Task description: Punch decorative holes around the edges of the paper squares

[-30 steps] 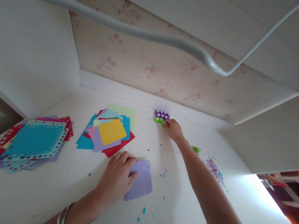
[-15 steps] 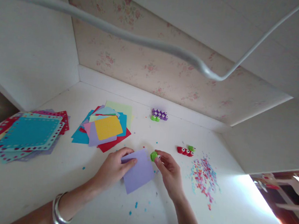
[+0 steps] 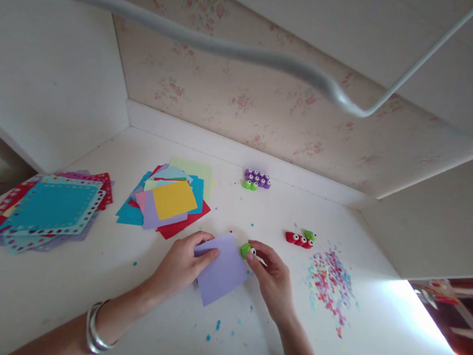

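Note:
My left hand [image 3: 181, 264] pinches the near left edge of a lilac paper square [image 3: 222, 269] and holds it just off the white desk [image 3: 64, 295]. My right hand [image 3: 271, 274] grips a small green punch [image 3: 246, 250] at the square's far right corner, fingers closed round it.
A loose pile of coloured paper squares [image 3: 170, 202] lies behind my left hand. Punched sheets [image 3: 49, 211] are stacked at the far left. Purple and green punches [image 3: 257, 179] sit by the back wall, red and green ones [image 3: 300, 238] to the right, beside a heap of confetti [image 3: 331, 279].
My right hand came back from the punches at the back wall with a green punch and brought it to the lilac square's corner. My left hand lifted the square's edge.

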`<control>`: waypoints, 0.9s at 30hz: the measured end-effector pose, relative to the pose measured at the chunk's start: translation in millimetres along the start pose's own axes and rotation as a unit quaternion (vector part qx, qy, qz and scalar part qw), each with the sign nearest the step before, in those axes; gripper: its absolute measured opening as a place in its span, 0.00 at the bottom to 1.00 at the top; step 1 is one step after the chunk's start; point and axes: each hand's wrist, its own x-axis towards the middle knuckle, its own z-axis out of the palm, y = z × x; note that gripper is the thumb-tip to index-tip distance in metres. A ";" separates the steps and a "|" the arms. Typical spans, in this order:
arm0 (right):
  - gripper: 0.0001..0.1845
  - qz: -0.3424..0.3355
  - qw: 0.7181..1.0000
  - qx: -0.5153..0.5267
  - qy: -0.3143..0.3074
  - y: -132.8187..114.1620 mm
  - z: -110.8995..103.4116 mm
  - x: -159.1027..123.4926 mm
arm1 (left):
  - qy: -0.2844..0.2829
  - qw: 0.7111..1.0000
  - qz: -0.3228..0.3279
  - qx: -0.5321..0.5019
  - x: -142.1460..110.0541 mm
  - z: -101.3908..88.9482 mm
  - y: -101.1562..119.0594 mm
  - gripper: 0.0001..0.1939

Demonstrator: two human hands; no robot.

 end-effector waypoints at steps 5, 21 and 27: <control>0.14 -0.005 1.000 -0.004 -0.007 0.3 2.1 -0.8 | 0.000 1.000 0.004 -0.001 0.1 0.4 -0.9 0.10; 0.08 -0.085 0.990 -0.106 -0.048 1.9 -0.2 -2.9 | 0.004 1.000 0.012 0.021 -0.6 2.7 -3.4 0.09; 0.07 -0.115 0.981 -0.154 -0.036 -1.7 0.4 -5.5 | 0.008 0.998 0.029 0.048 -0.3 5.0 -4.6 0.09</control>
